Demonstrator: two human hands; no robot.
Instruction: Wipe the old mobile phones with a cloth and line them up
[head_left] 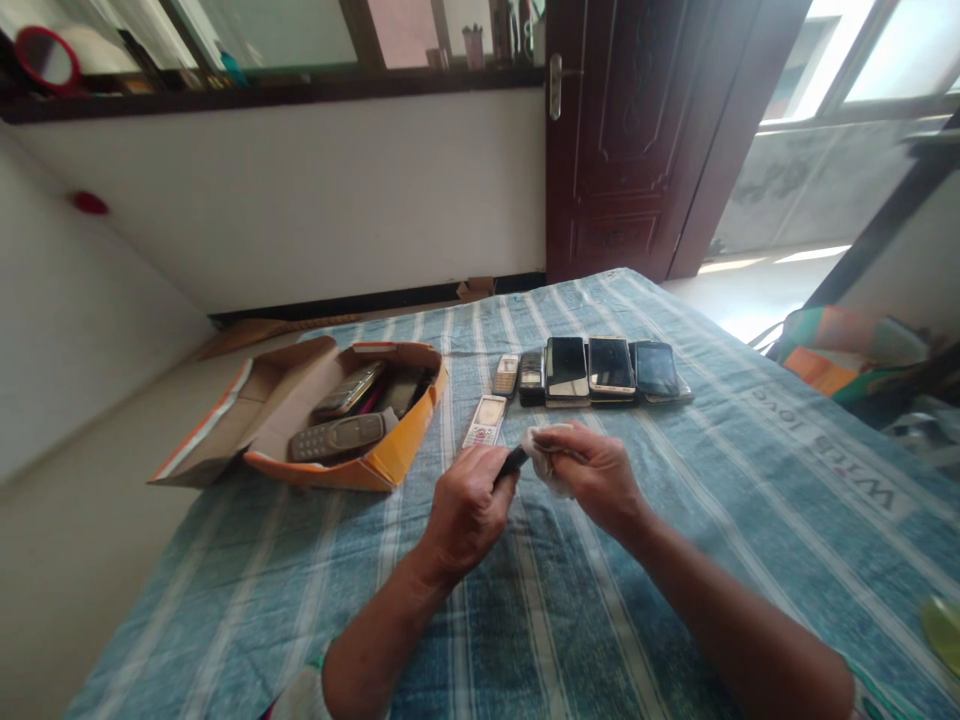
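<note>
My left hand is closed around a slim black mobile phone, seen edge-on and largely covered by the fingers. A crumpled white cloth is pinched in my right hand and pressed against the phone's far end. Just beyond my left hand lies a silver keypad phone, its lower end hidden by that hand. Behind it is a small gold keypad phone. To the right, stacked phones form a row: a small dark one, two large touchscreen ones, and another dark one.
An open orange cardboard box stands on the left, with several phones inside, including a grey keypad phone. A blue striped cloth covers the surface. Beyond are a white wall and a dark red door.
</note>
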